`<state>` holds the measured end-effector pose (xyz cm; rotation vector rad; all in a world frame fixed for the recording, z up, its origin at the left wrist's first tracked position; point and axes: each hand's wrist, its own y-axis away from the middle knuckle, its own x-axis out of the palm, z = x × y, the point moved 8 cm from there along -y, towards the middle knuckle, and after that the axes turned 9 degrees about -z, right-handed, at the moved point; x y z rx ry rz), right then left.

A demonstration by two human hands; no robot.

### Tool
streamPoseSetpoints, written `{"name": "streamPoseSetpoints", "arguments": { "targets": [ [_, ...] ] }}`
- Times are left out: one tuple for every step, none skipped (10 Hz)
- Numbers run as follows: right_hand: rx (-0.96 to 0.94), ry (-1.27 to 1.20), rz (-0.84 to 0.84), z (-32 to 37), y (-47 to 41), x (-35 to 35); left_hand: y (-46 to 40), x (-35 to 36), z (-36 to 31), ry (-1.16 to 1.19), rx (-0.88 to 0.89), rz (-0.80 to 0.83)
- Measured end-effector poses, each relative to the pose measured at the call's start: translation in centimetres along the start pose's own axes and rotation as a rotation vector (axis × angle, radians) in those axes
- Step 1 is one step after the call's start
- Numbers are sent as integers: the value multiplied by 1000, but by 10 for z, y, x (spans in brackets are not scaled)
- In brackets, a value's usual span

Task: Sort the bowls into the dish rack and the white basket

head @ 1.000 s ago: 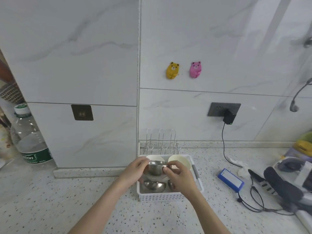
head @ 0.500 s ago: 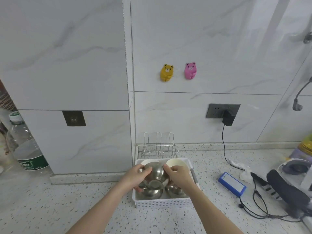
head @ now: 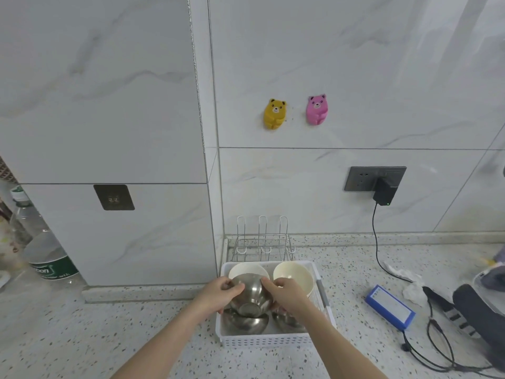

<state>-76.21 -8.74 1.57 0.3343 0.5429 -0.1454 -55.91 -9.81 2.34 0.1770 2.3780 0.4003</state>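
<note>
- Both hands hold one steel bowl (head: 250,295) over the white basket (head: 266,341): the left hand (head: 218,294) curls its fingers round the bowl's left rim and the right hand (head: 287,292) grips its right rim.
- The bowl is tipped on edge, its base facing the camera.
- Under it in the basket lies a second steel bowl (head: 246,324) at front left, and what seems to be a third steel bowl (head: 287,321) at front right, mostly hidden by the right forearm.
- Two cream bowls (head: 296,274) sit tilted at the back of the basket, side by side.
- The wire dish rack (head: 263,242) stands just behind the basket, against the wall.
- The basket rests on the speckled counter (head: 109,329).
- On the counter to the right lie a blue box (head: 390,310) and black cables (head: 437,351); a water bottle (head: 41,250) stands at far left.
</note>
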Motion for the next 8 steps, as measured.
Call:
{"name": "streamPoseSetpoints", "arguments": {
  "targets": [
    [18,8,31,-3,-2,6,-3,6,5,7,12,55],
    [30,21,65,-4,-1,11,-5,9,5,50,58,80],
    [37,30,60,-5,2,13,-6,9,7,120,72,72],
    [28,43,90,-5,6,15,-8,9,10,137,100,59],
    [13,71,131,-1,11,18,-9,11,13,121,109,54],
    [-21,139,123,4,12,14,-9,13,12,127,125,56],
    [-19,197,137,1,13,13,-8,15,12,128,138,47],
    [-11,132,112,-4,14,10,-6,11,13,163,111,4]
  ]
}}
